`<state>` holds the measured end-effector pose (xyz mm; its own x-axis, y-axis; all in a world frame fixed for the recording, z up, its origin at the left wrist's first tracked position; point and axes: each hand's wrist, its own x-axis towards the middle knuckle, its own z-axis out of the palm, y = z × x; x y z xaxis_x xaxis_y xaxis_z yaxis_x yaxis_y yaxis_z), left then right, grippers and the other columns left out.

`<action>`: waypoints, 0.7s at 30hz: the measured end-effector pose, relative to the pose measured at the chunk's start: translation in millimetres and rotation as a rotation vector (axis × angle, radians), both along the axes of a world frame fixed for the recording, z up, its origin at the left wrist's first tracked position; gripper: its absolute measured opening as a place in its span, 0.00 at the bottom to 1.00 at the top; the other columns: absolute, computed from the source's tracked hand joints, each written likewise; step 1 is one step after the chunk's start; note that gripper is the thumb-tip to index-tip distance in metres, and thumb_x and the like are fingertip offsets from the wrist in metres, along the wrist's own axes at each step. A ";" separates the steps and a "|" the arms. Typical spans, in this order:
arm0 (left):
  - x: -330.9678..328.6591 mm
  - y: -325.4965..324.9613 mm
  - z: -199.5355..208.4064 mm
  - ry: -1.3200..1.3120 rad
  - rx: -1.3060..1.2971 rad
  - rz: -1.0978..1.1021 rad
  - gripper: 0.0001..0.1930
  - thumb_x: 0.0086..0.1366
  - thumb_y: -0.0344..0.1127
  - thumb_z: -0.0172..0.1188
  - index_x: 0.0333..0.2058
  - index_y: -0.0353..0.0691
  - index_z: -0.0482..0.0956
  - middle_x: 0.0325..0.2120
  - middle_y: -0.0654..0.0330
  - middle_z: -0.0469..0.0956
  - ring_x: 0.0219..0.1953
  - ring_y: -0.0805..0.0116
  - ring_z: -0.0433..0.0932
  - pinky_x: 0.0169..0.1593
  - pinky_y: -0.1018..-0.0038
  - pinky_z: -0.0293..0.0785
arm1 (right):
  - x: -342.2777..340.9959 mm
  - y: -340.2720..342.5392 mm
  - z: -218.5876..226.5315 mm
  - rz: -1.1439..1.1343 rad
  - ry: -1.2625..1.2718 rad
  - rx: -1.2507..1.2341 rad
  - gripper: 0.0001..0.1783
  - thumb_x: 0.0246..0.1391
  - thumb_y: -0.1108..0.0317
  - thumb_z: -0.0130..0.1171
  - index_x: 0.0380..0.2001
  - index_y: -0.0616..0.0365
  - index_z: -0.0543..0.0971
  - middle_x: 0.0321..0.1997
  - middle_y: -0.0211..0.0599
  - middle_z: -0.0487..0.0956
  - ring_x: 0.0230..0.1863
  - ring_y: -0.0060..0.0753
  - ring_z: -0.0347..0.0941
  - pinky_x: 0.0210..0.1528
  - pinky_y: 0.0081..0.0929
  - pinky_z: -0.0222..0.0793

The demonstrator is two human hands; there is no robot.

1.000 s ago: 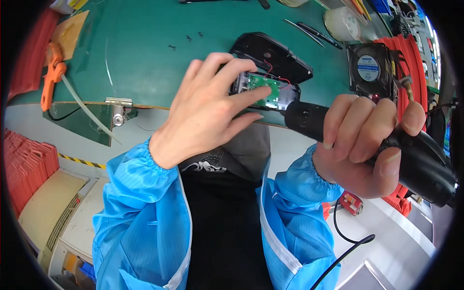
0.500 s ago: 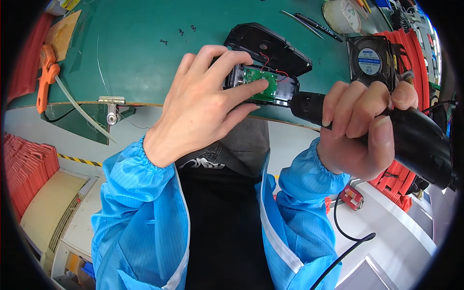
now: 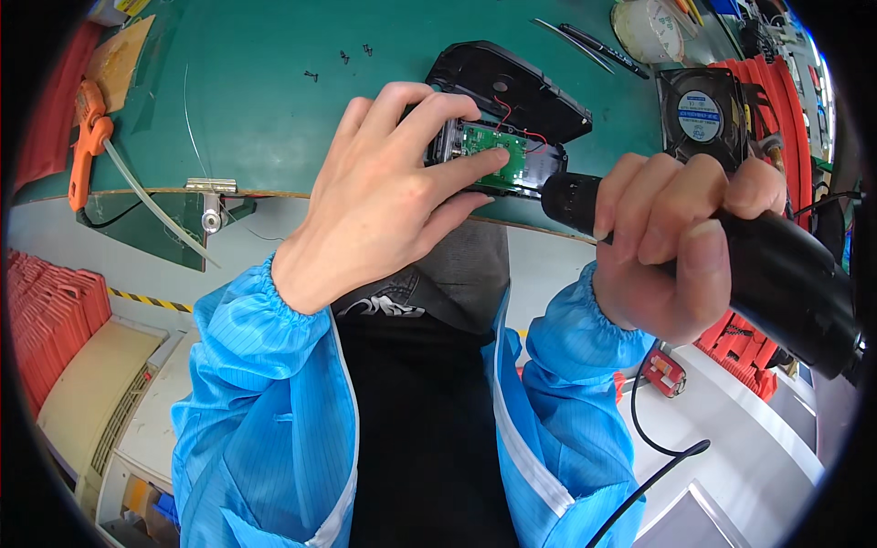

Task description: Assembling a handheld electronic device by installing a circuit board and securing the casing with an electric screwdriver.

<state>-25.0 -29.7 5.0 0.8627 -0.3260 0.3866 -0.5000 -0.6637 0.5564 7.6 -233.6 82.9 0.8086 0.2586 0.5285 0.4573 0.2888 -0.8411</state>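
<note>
My left hand (image 3: 379, 187) steadies an open black plastic housing (image 3: 546, 164) at the bench's near edge. Its fingers reach over the left end, and one fingertip presses on the green circuit board (image 3: 480, 140) inside. Thin red wires link the board to the other black shell half (image 3: 512, 87), which lies just beyond. My right hand (image 3: 681, 242) is wrapped round a black electric screwdriver (image 3: 786, 283). The driver's nose points left at the housing's right end; its bit cannot be made out.
Several small dark screws (image 3: 344, 57) lie on the green bench mat (image 3: 256, 100). At left are an orange glue gun (image 3: 89, 146) and a metal clip (image 3: 212, 205). A black fan (image 3: 702, 114), a pen (image 3: 603, 47) and a tape roll (image 3: 647, 32) sit at right.
My right hand and the screwdriver have shifted slightly left and nearer to me, with the driver's rear dipping lower in view. My left hand stays in place on the housing.
</note>
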 end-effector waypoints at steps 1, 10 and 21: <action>-0.2 0.2 -0.1 0.001 0.000 0.002 0.22 0.50 0.36 0.78 0.47 0.51 0.91 0.57 0.62 0.77 0.57 0.52 0.72 0.57 0.57 0.70 | 0.1 1.6 -1.0 -0.017 0.000 -0.002 0.15 0.63 0.68 0.54 0.52 0.54 0.67 0.22 0.30 0.68 0.17 0.26 0.64 0.23 0.32 0.65; 1.5 -0.4 0.1 0.005 -0.010 -0.006 0.22 0.51 0.37 0.78 0.47 0.51 0.91 0.56 0.62 0.77 0.56 0.52 0.73 0.57 0.58 0.70 | 3.7 0.6 -3.6 -0.020 0.003 0.017 0.17 0.62 0.70 0.54 0.53 0.55 0.67 0.22 0.30 0.69 0.16 0.26 0.64 0.22 0.33 0.65; 2.0 1.3 0.2 -0.018 -0.023 -0.017 0.21 0.51 0.37 0.77 0.47 0.52 0.91 0.56 0.62 0.77 0.55 0.51 0.73 0.55 0.57 0.70 | 35.4 -30.4 47.0 0.084 -0.066 0.084 0.16 0.67 0.63 0.55 0.54 0.58 0.75 0.23 0.23 0.67 0.21 0.20 0.63 0.26 0.26 0.61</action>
